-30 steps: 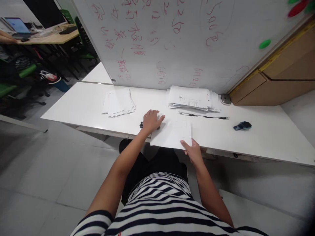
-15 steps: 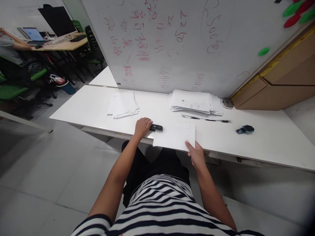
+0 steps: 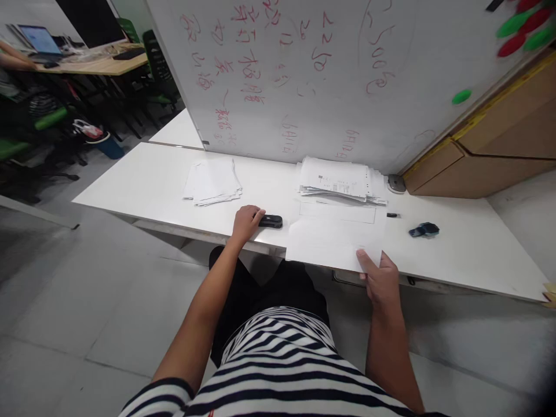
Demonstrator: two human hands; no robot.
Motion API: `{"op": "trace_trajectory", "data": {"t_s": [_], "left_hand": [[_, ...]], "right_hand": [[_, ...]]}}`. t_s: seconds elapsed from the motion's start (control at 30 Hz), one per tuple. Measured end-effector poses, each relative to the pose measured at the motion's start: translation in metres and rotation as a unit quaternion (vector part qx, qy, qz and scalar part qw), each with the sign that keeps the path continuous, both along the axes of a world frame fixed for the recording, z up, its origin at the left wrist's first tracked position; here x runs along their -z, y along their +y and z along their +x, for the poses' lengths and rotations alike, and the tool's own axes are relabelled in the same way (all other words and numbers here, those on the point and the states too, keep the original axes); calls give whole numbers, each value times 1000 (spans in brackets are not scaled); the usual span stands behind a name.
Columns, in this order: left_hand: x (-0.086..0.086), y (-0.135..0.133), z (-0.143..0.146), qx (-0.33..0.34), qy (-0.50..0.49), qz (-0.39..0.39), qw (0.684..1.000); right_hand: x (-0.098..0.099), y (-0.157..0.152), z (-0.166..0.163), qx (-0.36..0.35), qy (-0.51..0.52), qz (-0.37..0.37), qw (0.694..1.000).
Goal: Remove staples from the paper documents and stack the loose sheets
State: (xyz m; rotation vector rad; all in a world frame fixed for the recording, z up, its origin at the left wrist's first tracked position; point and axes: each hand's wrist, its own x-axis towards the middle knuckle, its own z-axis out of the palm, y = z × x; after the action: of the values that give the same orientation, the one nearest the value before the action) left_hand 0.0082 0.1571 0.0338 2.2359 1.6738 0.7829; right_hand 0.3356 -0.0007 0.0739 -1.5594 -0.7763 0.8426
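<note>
My left hand (image 3: 245, 222) is curled round the left end of a small black stapler (image 3: 271, 221) lying near the front edge of the white table (image 3: 143, 182). My right hand (image 3: 379, 277) pinches the near right corner of a white sheet of paper (image 3: 336, 240), lifted a little off the table and held over its front edge. The sheet covers part of a dark pen (image 3: 392, 215) behind it. A tall stack of printed papers (image 3: 341, 179) lies just beyond the sheet.
A smaller pile of papers (image 3: 212, 182) lies to the left. A dark blue clip-like object (image 3: 424, 230) and a grey mouse-like object (image 3: 397, 183) are at the right. A whiteboard (image 3: 304, 69) with red writing stands behind the table. Another person's arm (image 3: 15, 59) shows at a far desk.
My right hand has carried the sheet to the right and raised it, so it looks larger. My left hand slid off the paper and closed on the stapler's left end.
</note>
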Motion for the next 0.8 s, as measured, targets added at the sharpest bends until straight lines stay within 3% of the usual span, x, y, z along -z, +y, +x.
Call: {"op": "trace_trajectory", "data": {"t_s": [0.13,0.37,0.53,0.8], "left_hand": [[-1,0,-1,5,-15,9,1000],[-4,-2,0,5,-14,8,1000],[-2,-1,-1,7,-21,8,1000],[-2,1,-1,-2,-19,-11,1000]], "right_hand": [[4,2,-5,14,-9,-18,1000],[7,3,-14,-4,36,40,999],[16,9,-15,38,-12,1,999],[29,33,-8,36,16,-3,999]]}}
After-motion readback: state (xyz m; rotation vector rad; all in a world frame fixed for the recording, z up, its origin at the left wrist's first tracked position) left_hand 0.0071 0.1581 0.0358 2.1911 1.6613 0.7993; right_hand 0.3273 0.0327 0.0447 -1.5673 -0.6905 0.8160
